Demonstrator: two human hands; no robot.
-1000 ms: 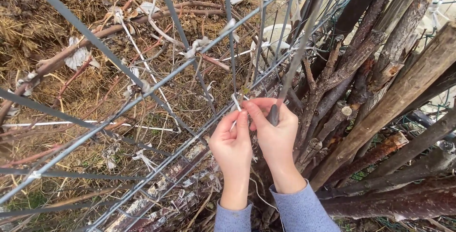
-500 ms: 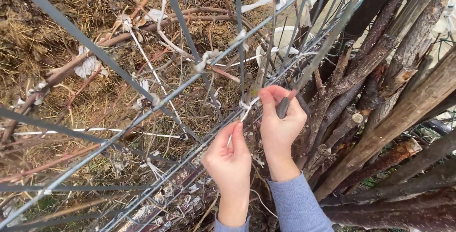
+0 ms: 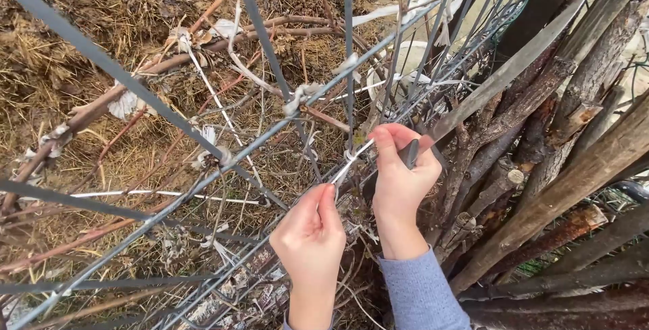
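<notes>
My left hand point(image 3: 311, 238) pinches the lower end of a thin white tie strip point(image 3: 351, 161) and pulls it taut down to the left. My right hand point(image 3: 400, 176) pinches the strip's upper end against a grey wire of the mesh fence point(image 3: 223, 156), and a dark slim object sticks out between its fingers. The strip runs between the two hands at a wire crossing. A brown vine cane point(image 3: 203, 49) lies behind the mesh, fastened with other white ties.
A bundle of rough wooden stakes and branches point(image 3: 541, 140) leans at the right. Dry straw and grass point(image 3: 74, 46) cover the ground behind the fence. Old white ties point(image 3: 125, 105) hang on several wires.
My left hand has drawn down and left, away from my right hand, stretching the white strip between them. The view has shifted slightly.
</notes>
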